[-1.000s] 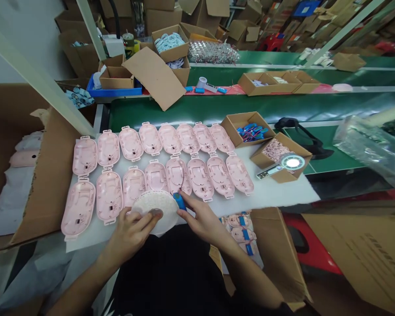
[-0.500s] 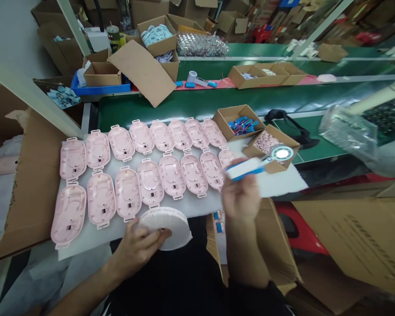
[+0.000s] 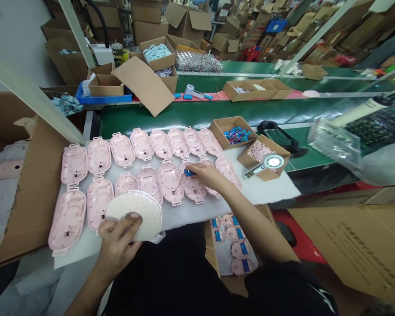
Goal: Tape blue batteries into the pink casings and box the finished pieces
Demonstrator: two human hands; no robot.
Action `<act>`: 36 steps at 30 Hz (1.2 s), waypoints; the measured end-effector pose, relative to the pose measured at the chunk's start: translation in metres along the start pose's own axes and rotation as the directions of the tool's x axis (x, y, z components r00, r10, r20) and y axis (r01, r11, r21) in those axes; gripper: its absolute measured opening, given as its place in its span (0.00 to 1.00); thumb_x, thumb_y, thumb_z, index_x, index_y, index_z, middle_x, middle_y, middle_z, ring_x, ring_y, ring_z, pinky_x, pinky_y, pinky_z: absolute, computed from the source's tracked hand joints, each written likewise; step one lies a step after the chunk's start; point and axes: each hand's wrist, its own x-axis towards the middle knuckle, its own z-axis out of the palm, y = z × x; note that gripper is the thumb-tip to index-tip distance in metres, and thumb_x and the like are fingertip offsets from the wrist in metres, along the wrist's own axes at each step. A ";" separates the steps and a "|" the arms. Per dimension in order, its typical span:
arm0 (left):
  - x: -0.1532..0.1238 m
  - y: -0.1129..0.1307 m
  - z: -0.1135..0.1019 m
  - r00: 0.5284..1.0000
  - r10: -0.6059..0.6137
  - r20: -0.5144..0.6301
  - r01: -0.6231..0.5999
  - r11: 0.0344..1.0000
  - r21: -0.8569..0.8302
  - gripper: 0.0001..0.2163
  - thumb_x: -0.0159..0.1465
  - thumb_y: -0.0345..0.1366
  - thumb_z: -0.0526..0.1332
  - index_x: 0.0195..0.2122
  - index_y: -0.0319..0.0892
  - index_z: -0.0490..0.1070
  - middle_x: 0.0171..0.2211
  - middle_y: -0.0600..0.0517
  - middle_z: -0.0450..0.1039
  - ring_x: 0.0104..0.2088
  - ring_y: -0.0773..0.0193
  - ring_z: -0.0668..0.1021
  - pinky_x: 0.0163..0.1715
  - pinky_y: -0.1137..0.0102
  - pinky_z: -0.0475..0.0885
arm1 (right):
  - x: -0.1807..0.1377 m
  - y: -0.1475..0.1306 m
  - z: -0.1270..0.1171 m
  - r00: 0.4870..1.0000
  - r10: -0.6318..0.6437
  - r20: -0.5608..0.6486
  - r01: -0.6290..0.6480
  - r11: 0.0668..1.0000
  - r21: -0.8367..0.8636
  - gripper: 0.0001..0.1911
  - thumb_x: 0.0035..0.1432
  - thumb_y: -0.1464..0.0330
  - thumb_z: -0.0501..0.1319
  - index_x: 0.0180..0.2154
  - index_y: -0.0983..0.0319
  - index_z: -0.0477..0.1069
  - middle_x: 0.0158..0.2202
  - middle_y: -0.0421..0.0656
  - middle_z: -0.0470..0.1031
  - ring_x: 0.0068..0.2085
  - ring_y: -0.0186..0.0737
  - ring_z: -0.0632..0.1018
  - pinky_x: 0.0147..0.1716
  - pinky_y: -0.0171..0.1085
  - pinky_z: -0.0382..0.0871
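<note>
My left hand (image 3: 120,243) grips a roll of white adhesive tape (image 3: 134,208), fingers in its core, held over the near row of pink plastic shells. Fingers of my right hand (image 3: 202,173) are closed on a small blue battery (image 3: 188,173) with thin reddish wires. It is above a pink shell (image 3: 171,180) in the near row; whether it touches the shell I cannot tell. Two rows of similar shells, with screw posts and a small black part inside, lie on a white foam sheet (image 3: 266,193). The roll partly hides some shells.
A box of blue batteries (image 3: 228,142) stands behind the shells, beside a box of small pink parts (image 3: 258,149) with a round white device (image 3: 272,161) on its edge. Below, a carton (image 3: 222,265) holds shells with blue batteries. A large carton (image 3: 36,184) stands left.
My right hand has moved left and away from the small boxes to the near shells; the white-and-blue piece it held now appears as a blue battery. The tape roll has shifted left.
</note>
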 end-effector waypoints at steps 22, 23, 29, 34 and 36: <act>-0.004 -0.009 -0.002 0.998 -0.058 0.029 0.057 0.998 0.027 0.09 0.72 0.34 0.65 0.52 0.42 0.75 0.44 0.45 0.81 0.36 0.60 0.76 0.43 0.59 0.59 | 0.030 -0.011 0.003 0.964 0.100 0.247 -0.028 0.960 -0.279 0.15 0.66 0.77 0.55 0.49 0.60 0.73 0.44 0.52 0.83 0.40 0.53 0.83 0.32 0.39 0.61; -0.007 -0.010 -0.004 0.998 -0.059 0.036 0.058 0.998 0.028 0.09 0.72 0.34 0.65 0.52 0.42 0.75 0.44 0.45 0.81 0.36 0.59 0.77 0.43 0.59 0.59 | 0.030 -0.011 0.002 0.963 0.103 0.249 -0.027 0.956 -0.293 0.16 0.65 0.78 0.55 0.50 0.60 0.73 0.44 0.52 0.83 0.40 0.53 0.83 0.32 0.39 0.61; -0.025 -0.015 -0.011 0.992 -0.123 0.039 0.124 0.992 -0.028 0.09 0.74 0.39 0.63 0.52 0.42 0.75 0.44 0.44 0.80 0.38 0.57 0.78 0.45 0.58 0.60 | 0.029 -0.011 -0.009 0.942 0.131 0.310 -0.085 0.984 -0.158 0.20 0.65 0.73 0.60 0.58 0.61 0.72 0.49 0.51 0.83 0.46 0.54 0.83 0.40 0.41 0.70; -0.023 -0.014 -0.011 0.994 -0.105 0.006 0.105 0.993 -0.057 0.09 0.73 0.38 0.65 0.52 0.42 0.75 0.44 0.44 0.80 0.39 0.58 0.77 0.45 0.59 0.60 | 0.022 -0.009 0.012 0.990 0.140 -0.005 -0.140 0.989 -0.051 0.19 0.70 0.60 0.62 0.56 0.63 0.76 0.63 0.53 0.74 0.66 0.62 0.69 0.66 0.54 0.63; -0.020 -0.013 -0.010 0.995 -0.101 0.000 0.101 0.993 -0.062 0.09 0.73 0.38 0.65 0.52 0.42 0.75 0.43 0.45 0.80 0.39 0.57 0.77 0.44 0.59 0.60 | 0.020 -0.009 0.025 0.973 0.203 -0.109 -0.209 0.977 -0.045 0.21 0.71 0.58 0.60 0.58 0.65 0.75 0.65 0.55 0.71 0.66 0.63 0.69 0.67 0.56 0.63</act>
